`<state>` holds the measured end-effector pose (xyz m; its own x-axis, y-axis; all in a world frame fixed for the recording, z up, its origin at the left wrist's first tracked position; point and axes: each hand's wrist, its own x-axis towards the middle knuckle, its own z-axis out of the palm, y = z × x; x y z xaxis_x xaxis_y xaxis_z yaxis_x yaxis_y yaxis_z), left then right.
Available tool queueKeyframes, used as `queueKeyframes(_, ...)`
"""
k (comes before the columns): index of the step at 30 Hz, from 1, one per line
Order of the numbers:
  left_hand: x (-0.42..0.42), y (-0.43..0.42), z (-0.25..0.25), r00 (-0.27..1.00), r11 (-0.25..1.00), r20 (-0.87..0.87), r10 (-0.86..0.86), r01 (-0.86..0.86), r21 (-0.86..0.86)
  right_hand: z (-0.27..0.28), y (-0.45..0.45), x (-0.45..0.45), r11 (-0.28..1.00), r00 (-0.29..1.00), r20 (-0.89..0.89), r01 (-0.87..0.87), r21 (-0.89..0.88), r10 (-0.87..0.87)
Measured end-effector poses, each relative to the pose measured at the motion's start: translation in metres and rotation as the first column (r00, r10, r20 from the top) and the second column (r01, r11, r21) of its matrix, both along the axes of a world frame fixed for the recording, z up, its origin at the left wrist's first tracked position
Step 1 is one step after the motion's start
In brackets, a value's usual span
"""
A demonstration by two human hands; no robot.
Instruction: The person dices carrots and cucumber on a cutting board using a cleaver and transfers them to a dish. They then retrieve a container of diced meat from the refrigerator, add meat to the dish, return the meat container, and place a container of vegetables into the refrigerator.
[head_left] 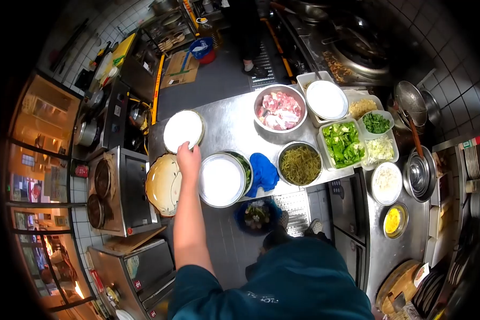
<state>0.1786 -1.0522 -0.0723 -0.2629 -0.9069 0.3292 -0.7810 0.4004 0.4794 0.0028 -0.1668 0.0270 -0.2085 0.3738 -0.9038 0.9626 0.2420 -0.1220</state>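
My left hand reaches over the left end of the steel table, its fingers closed on the near rim of a round white plate or lid. Just below and left of the hand lies a large yellowish plate with a wavy edge. To the right of my forearm, a white disc partly covers a round container with green contents. Beside it is a crumpled blue cloth. My right hand does not show.
A bowl of raw meat, a bowl of brownish-green strands and a tub of cut green vegetables stand on the table. Another person's legs show in the aisle. A dark bin is by my feet.
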Motion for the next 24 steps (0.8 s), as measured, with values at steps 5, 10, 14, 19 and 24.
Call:
queueKeyframes(5,-0.037,-0.096,-0.056,0.752,0.938,0.632,-0.188,-0.053,0.343,-0.007,-0.032,0.020,0.998,0.998,0.014,0.055,-0.019,-0.054)
queueKeyframes(10,-0.037,-0.134,-0.091,0.538,0.932,0.787,-0.301,-0.009,0.362,-0.025,-0.065,0.053,0.983,0.986,0.041,0.167,-0.081,-0.164)
queueKeyframes(14,-0.033,-0.160,-0.107,0.710,0.994,0.696,-0.102,0.091,0.053,-0.044,-0.089,0.070,0.957,0.968,0.085,0.247,-0.153,-0.237)
queueKeyframes(19,0.008,-0.237,-0.025,0.977,0.935,0.071,-0.201,0.213,-0.284,-0.071,-0.124,0.090,0.889,0.923,0.156,0.383,-0.253,-0.353)
queueKeyframes(24,-0.045,-0.176,0.005,0.969,0.987,-0.198,-0.145,0.156,0.045,-0.080,-0.140,0.089,0.927,0.964,-0.026,-0.260,-0.269,0.263)
